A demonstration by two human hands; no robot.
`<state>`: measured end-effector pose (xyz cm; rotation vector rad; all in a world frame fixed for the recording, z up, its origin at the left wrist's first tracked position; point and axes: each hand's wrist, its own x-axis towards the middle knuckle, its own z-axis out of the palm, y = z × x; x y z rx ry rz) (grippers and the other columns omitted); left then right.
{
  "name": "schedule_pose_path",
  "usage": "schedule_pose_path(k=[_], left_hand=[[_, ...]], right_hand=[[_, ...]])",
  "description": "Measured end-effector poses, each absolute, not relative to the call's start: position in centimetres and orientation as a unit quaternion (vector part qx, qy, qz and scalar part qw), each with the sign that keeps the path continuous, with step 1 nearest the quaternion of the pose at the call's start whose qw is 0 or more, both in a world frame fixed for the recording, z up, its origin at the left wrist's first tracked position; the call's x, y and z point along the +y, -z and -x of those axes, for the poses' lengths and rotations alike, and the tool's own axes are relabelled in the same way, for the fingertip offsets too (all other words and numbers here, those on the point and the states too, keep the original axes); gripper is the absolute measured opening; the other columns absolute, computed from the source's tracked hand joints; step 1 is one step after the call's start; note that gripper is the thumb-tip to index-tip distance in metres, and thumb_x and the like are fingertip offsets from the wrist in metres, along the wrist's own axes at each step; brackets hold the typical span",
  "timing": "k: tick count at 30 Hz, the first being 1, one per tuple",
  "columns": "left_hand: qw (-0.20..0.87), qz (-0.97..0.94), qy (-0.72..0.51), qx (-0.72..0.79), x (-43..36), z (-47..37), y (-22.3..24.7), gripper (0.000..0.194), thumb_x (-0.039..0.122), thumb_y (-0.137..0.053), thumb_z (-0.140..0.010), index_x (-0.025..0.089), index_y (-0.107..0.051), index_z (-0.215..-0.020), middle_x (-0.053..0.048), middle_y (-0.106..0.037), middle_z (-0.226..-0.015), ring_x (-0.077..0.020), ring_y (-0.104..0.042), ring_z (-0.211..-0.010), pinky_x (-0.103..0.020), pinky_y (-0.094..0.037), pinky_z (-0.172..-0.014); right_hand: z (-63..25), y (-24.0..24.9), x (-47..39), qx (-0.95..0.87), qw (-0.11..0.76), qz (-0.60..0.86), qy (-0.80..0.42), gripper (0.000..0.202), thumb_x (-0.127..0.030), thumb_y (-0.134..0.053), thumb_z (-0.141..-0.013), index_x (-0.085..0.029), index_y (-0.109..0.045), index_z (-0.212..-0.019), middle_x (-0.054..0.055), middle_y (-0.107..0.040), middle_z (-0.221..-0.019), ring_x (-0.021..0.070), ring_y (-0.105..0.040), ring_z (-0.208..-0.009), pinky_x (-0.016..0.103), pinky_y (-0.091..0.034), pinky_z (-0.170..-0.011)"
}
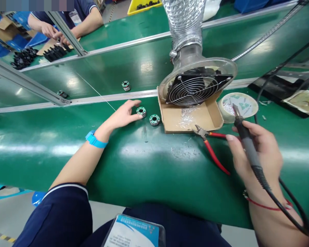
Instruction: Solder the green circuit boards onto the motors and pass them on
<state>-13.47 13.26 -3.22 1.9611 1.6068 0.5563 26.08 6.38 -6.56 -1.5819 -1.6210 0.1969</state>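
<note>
My right hand point(262, 151) is wrapped round a soldering iron point(248, 145), its tip pointing up and left before a white round tub point(238, 108). My left hand point(123, 115) reaches over the green bench with thumb and index finger apart. Between and just beyond those fingertips sits a small ring-shaped motor stator with a green circuit board point(141, 111); the thumb tip overlaps its lower edge, and contact is unclear. A second such stator point(154, 119) lies to its right. Red-handled cutters point(208, 144) rest open, jaws against a cardboard tray point(177, 130).
A fume extractor fan point(193, 90) on a silver duct point(186, 24) stands over the tray, which holds wire clippings point(186, 118). Another stator point(126, 85) lies beyond the metal rail. A soldering stand with a sponge point(305, 103) is at right. Across the bench, a co-worker's hands point(55, 34) handle black parts.
</note>
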Motion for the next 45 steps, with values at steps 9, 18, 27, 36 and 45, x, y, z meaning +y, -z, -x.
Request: schedule_pose_path(k=[9, 18, 27, 36, 45], left_hand=[[0.372, -0.653, -0.35, 0.56, 6.8, 9.0, 3.0, 0.042, 0.034, -0.071, -0.084, 0.022, -0.054, -0.12, 0.0, -0.057, -0.079, -0.0108, -0.045, -0.06, -0.025, -0.038, -0.055], [0.563, -0.67, -0.236, 0.422, 2.3, 1.7, 0.7, 0.043, 0.031, -0.073, -0.084, 0.022, -0.062, -0.124, 0.003, -0.05, -0.073, -0.0071, -0.034, -0.054, -0.021, -0.028, -0.046], [0.538, -0.728, -0.258, 0.337, 2.4, 0.9, 0.8, 0.035, 0.028, -0.073, -0.088, 0.021, -0.067, -0.121, 0.003, -0.051, -0.082, -0.0048, -0.039, -0.057, -0.018, -0.034, -0.05], [0.479, -0.761, -0.246, 0.362, 2.4, 1.1, 0.7, 0.042, 0.045, -0.069, -0.09, 0.015, -0.068, -0.119, 0.005, -0.044, -0.071, -0.0066, -0.04, -0.057, -0.02, -0.034, -0.053], [0.497, -0.75, -0.265, 0.347, 2.3, 1.3, 1.0, 0.041, 0.04, -0.072, -0.089, 0.016, -0.067, -0.122, 0.004, -0.049, -0.075, -0.0055, -0.038, -0.057, -0.02, -0.034, -0.054]], right_hand=[[-23.1, 2.8, 2.9, -0.6, 0.539, 0.574, -0.145, 0.042, -0.03, -0.068, -0.084, -0.045, -0.066, -0.123, -0.001, -0.075, -0.093, 0.0259, -0.073, -0.072, 0.048, -0.06, -0.067], [-20.6, -0.3, 2.4, -0.734, 0.387, 0.445, -0.337, 0.055, -0.02, -0.067, -0.085, -0.036, -0.052, -0.135, -0.004, -0.071, -0.095, 0.0153, -0.071, -0.088, 0.035, -0.06, -0.09], [-20.1, -0.9, 3.5, -0.708, 0.336, 0.441, -0.437, 0.05, -0.016, -0.065, -0.084, -0.026, -0.053, -0.131, -0.004, -0.067, -0.086, 0.0108, -0.066, -0.076, 0.025, -0.057, -0.075], [-19.6, -0.4, 3.1, -0.718, 0.344, 0.428, -0.428, 0.04, -0.015, -0.063, -0.086, -0.023, -0.053, -0.124, -0.005, -0.066, -0.085, 0.0073, -0.062, -0.071, 0.021, -0.053, -0.068], [-19.0, -0.9, 3.0, -0.722, 0.376, 0.43, -0.389, 0.035, -0.01, -0.06, -0.083, -0.021, -0.052, -0.115, -0.007, -0.061, -0.077, 0.0055, -0.059, -0.065, 0.019, -0.05, -0.063]])
